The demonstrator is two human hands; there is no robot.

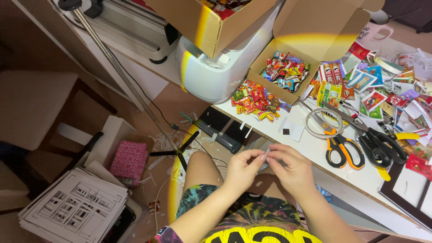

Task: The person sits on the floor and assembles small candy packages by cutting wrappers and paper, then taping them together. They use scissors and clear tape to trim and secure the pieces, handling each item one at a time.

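My left hand (243, 168) and my right hand (290, 168) meet just below the table's near edge, over my lap. Between the fingertips of both hands sits a tiny white piece (266, 154), pinched from either side; what it is cannot be made out. On the white table (315, 148) right above my hands lie two small white paper pieces with dark squares (290, 131). Orange-handled scissors (344, 150) lie to the right of my right hand.
An open cardboard box (310, 33) holds small colourful packets, with a pile more (256, 101) beside it. Black and yellow scissors (382, 144), a clear tape roll (324, 122), and several printed cards cover the right. A white appliance (211, 74), stand pole (121, 72), pink box (129, 162) and paper stack (76, 207) sit left.
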